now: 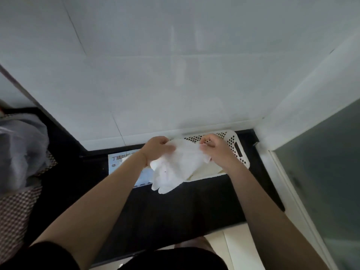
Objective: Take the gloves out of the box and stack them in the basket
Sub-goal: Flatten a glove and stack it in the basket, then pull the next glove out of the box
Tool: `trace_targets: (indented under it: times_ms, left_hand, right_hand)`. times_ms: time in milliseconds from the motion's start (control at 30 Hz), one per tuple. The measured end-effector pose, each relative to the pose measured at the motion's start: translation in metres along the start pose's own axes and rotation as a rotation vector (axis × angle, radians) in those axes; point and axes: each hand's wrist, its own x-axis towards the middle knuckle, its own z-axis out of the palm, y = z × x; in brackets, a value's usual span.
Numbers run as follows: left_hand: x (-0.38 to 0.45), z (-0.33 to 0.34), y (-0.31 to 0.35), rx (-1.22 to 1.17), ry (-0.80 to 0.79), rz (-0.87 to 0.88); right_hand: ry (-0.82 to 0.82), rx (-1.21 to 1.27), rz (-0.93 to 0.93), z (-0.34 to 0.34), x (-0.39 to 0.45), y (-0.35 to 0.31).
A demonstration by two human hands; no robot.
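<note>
Both hands are raised above a dark bench set against a white tiled wall. Left hand grips the left edge of a white glove, fingers curled round the material. Right hand pinches the glove's right edge, fingers likewise curled. The glove hangs stretched between the two hands, cuff end up, finger ends drooping toward the near side; its lower part overlaps the gap between box and basket. Whether it is one glove or several bunched together cannot be told. Glove box, pale blue with printed characters, lies flat on the bench just left of the basket and is partly hidden by the left forearm and the glove. White perforated basket stands at the back right of the bench, next to the wall, with a slot handle in its right side; some pale material lies inside it under the right hand, detail unclear. At far left, a grey translucent plastic bag sits on a checked cloth. A frosted glass panel in a white frame closes the right side.
</note>
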Motion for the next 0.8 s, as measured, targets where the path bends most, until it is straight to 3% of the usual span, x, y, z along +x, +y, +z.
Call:
trace_targets:
  times_ms: [267,400,567,800]
  left_hand:
    - [0.050,0.051,0.014,0.363,0.138,0.035]
    - [0.069,0.072,0.022,0.481,0.081,0.042]
    - [0.089,0.097,0.024,0.781,0.023,0.040]
    - [0.094,0.135,0.022,0.927,0.219,-0.025]
  right_hand:
    - [0.052,0.036,0.075,-0.030,0.037,0.063]
    - [-0.007,0.046,0.098,-0.049,0.051,0.084]
    - [-0.020,-0.086,0.087,-0.063,0.063,0.105]
    - [-0.071,-0.500,0.035,-0.061,0.085,0.134]
